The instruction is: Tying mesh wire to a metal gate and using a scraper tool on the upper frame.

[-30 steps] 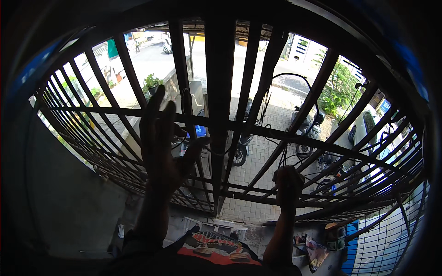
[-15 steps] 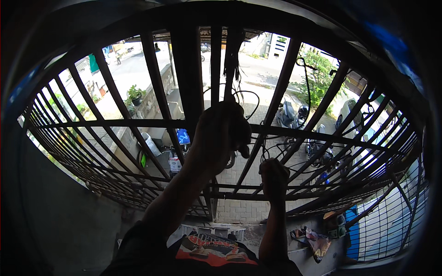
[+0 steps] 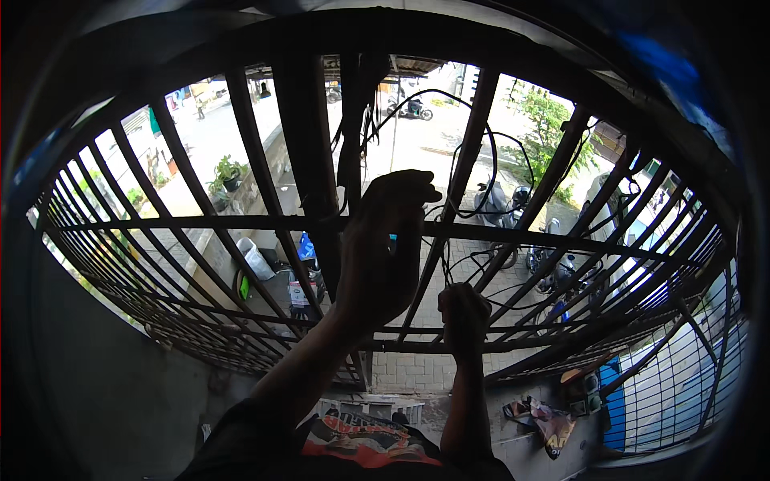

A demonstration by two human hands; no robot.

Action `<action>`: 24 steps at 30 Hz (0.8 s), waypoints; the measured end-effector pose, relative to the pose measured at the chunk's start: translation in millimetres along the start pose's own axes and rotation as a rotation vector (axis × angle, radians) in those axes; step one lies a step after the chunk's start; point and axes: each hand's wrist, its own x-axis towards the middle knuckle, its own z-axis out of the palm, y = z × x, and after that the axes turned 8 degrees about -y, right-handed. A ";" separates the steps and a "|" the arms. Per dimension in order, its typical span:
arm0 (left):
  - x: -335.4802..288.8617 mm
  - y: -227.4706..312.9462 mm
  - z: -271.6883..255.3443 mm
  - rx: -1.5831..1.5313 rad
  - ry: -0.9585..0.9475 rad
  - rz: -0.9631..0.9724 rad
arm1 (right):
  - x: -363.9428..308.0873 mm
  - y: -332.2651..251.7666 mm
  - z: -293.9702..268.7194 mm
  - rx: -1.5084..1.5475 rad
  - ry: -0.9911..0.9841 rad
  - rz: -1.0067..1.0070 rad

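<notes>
- My left hand [image 3: 385,256], raised against the window grille [image 3: 305,184], has its fingers [image 3: 413,192] curled over at the top, and thin black wires [image 3: 449,144] pass right by them; in silhouette I cannot tell whether a wire is actually pinched there.
- My right hand [image 3: 464,317], lower and just to the right, is balled into a closed fist near the grille's lower horizontal bar [image 3: 417,341], and dark strands run down to it, so I judge it to be gripping the same bundle of wire.
- The wires loop in loose arcs across the middle bars, hanging from the upper part of the grille and trailing down between the two hands.
- The step in hand, as I read it, is sorting or threading this wire along the bars; the next move calls for a firm pinch above while the lower fist feeds or takes up slack without snagging on the crossbars.
- Both forearms rise from the lower edge, the left slanting up from the left, the right nearly vertical, wrists bent toward the bars.
- Beyond the grille, far below, lie a sunlit street [image 3: 417,144], parked motorcycles [image 3: 497,204] and potted plants [image 3: 228,172].
</notes>
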 end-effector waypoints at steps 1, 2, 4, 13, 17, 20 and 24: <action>-7.8 2.5 -2.4 0.065 0.042 0.064 | 1.1 -8.6 4.5 0.110 0.059 0.029; -6.9 5.0 -5.2 0.084 0.071 0.125 | 2.9 -9.6 7.5 0.194 0.056 0.068; 7.4 5.7 -8.9 0.149 0.074 0.224 | 4.8 -10.1 13.8 0.279 0.049 0.106; 28.3 -3.3 14.2 0.703 0.034 0.432 | -1.3 -1.8 19.1 0.366 0.087 0.156; 35.4 -11.8 9.5 0.665 0.032 0.409 | -1.7 -1.5 19.3 0.216 0.070 0.117; 54.5 -14.4 34.2 0.480 0.064 0.308 | -0.5 4.7 15.9 0.105 0.128 0.002; 78.6 -34.7 13.7 0.254 0.139 0.010 | 3.6 3.1 17.1 0.142 0.033 -0.098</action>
